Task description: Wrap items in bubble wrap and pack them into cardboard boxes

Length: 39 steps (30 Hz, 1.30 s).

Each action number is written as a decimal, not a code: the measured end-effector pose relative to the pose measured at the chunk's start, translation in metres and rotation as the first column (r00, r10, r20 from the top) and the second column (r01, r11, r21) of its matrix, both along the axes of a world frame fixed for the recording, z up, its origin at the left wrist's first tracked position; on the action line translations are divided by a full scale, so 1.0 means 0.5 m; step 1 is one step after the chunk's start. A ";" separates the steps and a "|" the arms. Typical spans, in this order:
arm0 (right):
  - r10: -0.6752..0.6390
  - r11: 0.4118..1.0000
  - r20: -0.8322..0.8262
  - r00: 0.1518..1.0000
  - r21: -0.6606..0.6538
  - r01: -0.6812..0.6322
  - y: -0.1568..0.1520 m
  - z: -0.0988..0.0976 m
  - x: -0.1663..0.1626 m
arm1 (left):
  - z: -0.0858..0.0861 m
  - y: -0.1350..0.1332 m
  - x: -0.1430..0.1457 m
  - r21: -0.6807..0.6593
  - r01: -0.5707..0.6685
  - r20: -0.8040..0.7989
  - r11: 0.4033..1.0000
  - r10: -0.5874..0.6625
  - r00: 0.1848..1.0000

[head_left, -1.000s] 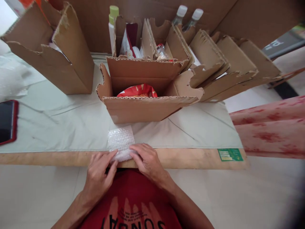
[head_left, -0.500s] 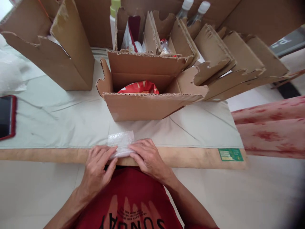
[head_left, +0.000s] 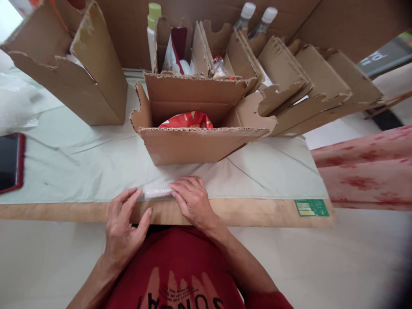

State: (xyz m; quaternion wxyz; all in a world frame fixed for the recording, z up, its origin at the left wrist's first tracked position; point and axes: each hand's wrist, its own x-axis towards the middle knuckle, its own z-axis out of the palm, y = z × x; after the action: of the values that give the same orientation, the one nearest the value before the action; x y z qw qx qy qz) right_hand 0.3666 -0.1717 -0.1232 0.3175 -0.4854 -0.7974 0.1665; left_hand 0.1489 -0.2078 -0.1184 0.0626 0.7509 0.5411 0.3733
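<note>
A small roll of clear bubble wrap [head_left: 156, 190] lies near the front edge of the cloth-covered table. Around its right end are the closed fingers of my right hand [head_left: 195, 202], which hide that end. My left hand [head_left: 124, 221] is open at the other end, thumb and fingers spread, with the fingertips just beside the roll. Whether anything is wrapped inside the roll cannot be seen. Beyond it stands an open cardboard box [head_left: 199, 146] with a red packet [head_left: 188, 119] in it.
A tall cardboard box [head_left: 106, 94] stands at the left, with a phone [head_left: 11, 161] in front of it. Several cut-open boxes, two white-capped bottles [head_left: 268, 17] and a green-capped bottle [head_left: 154, 13] line the back. A wooden strip [head_left: 244, 211] forms the table's front edge.
The flat part of the bubble wrap is now rolled up, and the roll has moved slightly away from me. My left hand has come off it and opened; my right hand stays on it.
</note>
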 end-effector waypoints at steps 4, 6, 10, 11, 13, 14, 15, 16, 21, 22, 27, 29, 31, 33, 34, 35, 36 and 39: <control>0.021 0.983 -0.203 0.979 -0.177 -0.058 -0.021 0.029 0.010 | 0.004 -0.012 0.006 -0.010 0.107 -0.003 0.994 -0.107 0.994; 0.020 0.944 -0.275 0.961 -0.310 -0.108 -0.031 0.048 0.026 | 0.003 -0.008 0.006 -0.004 0.155 0.035 0.988 -0.155 0.987; -0.089 0.797 -0.459 0.884 -0.565 -0.214 -0.042 0.068 0.065 | 0.008 0.003 0.003 -0.001 0.257 0.066 0.966 -0.256 0.964; -0.130 0.736 -0.528 0.839 -0.618 -0.276 -0.043 0.068 0.071 | 0.011 0.006 0.003 -0.011 0.317 0.042 0.949 -0.316 0.948; -0.222 0.612 -0.642 0.734 -0.678 -0.407 -0.044 0.065 0.076 | 0.017 0.011 0.006 -0.046 0.429 -0.001 0.902 -0.430 0.903; -0.259 0.563 -0.677 0.689 -0.686 -0.461 -0.044 0.063 0.076 | 0.021 0.015 0.010 -0.058 0.465 0.001 0.883 -0.466 0.885; -0.284 0.526 -0.698 0.658 -0.687 -0.502 -0.043 0.061 0.075 | 0.026 0.018 0.015 -0.063 0.489 0.023 0.870 -0.488 0.872; -0.299 0.499 -0.707 0.641 -0.689 -0.526 -0.042 0.060 0.074 | 0.032 0.023 0.020 -0.065 0.505 0.066 0.861 -0.501 0.863; -0.247 0.673 -0.655 0.714 -0.646 -0.360 -0.040 0.072 0.103 | 0.067 0.048 0.044 -0.300 0.484 0.376 0.822 -0.364 0.852; -0.198 0.757 -0.634 0.748 -0.584 -0.294 -0.041 0.079 0.115 | 0.071 0.053 0.046 -0.377 0.454 0.424 0.807 -0.285 0.859; 0.156 0.933 -0.324 0.933 -0.262 -0.246 -0.045 0.136 0.160 | 0.070 0.064 0.056 -0.601 0.430 0.588 0.673 0.008 0.809; 0.267 0.938 -0.116 0.957 -0.198 -0.286 -0.043 0.159 0.157 | 0.065 0.066 0.058 -0.613 0.481 0.628 0.627 0.016 0.778; 0.339 0.935 0.074 0.938 -0.139 -0.327 -0.039 0.175 0.145 | 0.063 0.068 0.059 -0.616 0.553 0.664 0.562 -0.007 0.747; 0.379 0.925 0.199 0.904 -0.103 -0.365 -0.034 0.183 0.130 | 0.065 0.070 0.060 -0.633 0.608 0.699 0.479 0.016 0.715; 0.386 0.923 0.230 0.894 -0.084 -0.376 -0.031 0.185 0.123 | 0.067 0.071 0.060 -0.645 0.629 0.714 0.433 0.050 0.698; 0.385 0.922 0.243 0.890 -0.061 -0.383 -0.028 0.187 0.117 | 0.070 0.071 0.061 -0.657 0.647 0.726 0.388 0.092 0.682; 0.380 0.922 0.248 0.891 -0.030 -0.385 -0.025 0.192 0.113 | 0.072 0.071 0.062 -0.665 0.658 0.731 0.353 0.131 0.669; 0.373 0.916 0.234 0.898 0.060 -0.396 -0.012 0.233 0.122 | 0.070 0.070 0.061 -0.647 0.674 0.754 0.356 0.164 0.636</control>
State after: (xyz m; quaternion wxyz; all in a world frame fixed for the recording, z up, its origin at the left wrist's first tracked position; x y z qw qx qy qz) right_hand 0.4278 -0.1777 -0.0066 0.2142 -0.3157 -0.9153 0.1291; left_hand 0.1793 -0.1726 -0.0834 0.7264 0.4615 0.4379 0.2601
